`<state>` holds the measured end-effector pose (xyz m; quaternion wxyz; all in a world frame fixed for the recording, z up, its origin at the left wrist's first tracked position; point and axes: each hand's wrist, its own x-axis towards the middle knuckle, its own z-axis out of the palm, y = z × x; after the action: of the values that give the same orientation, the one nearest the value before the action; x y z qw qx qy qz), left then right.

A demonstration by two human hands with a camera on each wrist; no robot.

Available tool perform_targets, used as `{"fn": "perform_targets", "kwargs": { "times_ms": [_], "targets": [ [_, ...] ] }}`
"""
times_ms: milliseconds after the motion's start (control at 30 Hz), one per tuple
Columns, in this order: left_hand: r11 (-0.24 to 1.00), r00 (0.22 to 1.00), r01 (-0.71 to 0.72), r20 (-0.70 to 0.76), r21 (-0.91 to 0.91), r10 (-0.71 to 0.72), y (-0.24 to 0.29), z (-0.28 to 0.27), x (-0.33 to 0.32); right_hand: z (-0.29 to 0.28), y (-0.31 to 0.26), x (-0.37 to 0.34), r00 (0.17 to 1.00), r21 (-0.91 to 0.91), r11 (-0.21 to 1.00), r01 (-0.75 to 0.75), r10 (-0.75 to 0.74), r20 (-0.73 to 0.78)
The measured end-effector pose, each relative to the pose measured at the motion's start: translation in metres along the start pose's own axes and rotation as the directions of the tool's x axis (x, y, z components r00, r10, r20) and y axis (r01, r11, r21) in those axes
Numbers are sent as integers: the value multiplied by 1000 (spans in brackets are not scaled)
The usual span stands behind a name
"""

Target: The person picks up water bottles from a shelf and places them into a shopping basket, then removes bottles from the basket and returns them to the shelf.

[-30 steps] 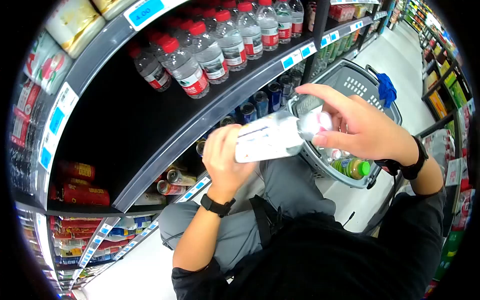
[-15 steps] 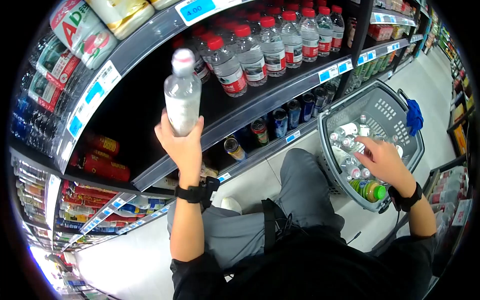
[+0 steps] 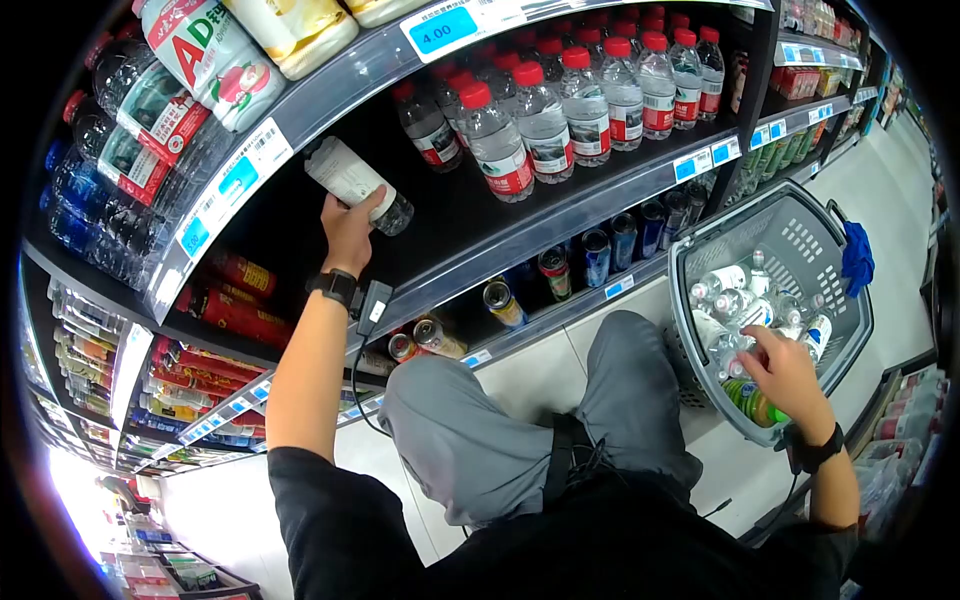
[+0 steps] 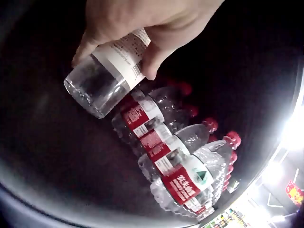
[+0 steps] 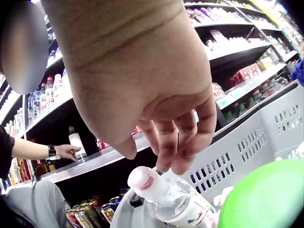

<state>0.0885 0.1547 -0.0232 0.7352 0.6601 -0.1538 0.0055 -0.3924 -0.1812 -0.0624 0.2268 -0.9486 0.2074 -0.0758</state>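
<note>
The left hand (image 3: 349, 228) grips a clear bottle with a white label (image 3: 345, 172) over the dark shelf, left of the red-capped bottles (image 3: 497, 150); the bottle is tilted, its base toward the front. In the left wrist view, fingers and thumb wrap the label of that bottle (image 4: 102, 78). Over the grey basket (image 3: 684, 330), the right hand (image 3: 785, 376) hangs with bent fingers above several white-labelled bottles (image 3: 757, 314). In the right wrist view a pink-and-white-capped bottle (image 5: 178, 199) stands just below the fingertips, with a gap between, and nothing is held.
Price tags line the shelf edge (image 3: 570, 190). Cans (image 3: 505, 303) stand on the lower shelf. A green-capped bottle (image 5: 266, 197) lies in the basket near the right wrist. A blue cloth (image 3: 857, 262) hangs on the basket's far side. Large labelled bottles (image 3: 215, 60) stand at upper left.
The left hand has carried the bottle away from the right hand and into the shelf, tilting it over. The right hand has moved from that bottle down to the basket.
</note>
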Motion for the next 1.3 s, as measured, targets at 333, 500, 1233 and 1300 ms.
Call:
{"fn": "perform_targets", "kwargs": {
  "times_ms": [333, 500, 1233, 1300],
  "targets": [
    [934, 994, -86, -33, 347, 104, -23, -1, 80, 9, 1, -18, 991, -29, 992, -120, 118, -61],
    [905, 987, 150, -109, 398, -115, -23, 13, 108, 16, -10, -19, 984, 14, 986, -165, 166, -71],
    [944, 960, 174, 163, 279, -226, -17, 47, 108, 38, -10, -11, 1000, -210, 978, -9, 9, 1],
    [960, 988, 112, 75, 258, -135, -16, 55, 100, 39, -8, -13, 1000, -219, 976, -3, 3, 0]
  ]
}}
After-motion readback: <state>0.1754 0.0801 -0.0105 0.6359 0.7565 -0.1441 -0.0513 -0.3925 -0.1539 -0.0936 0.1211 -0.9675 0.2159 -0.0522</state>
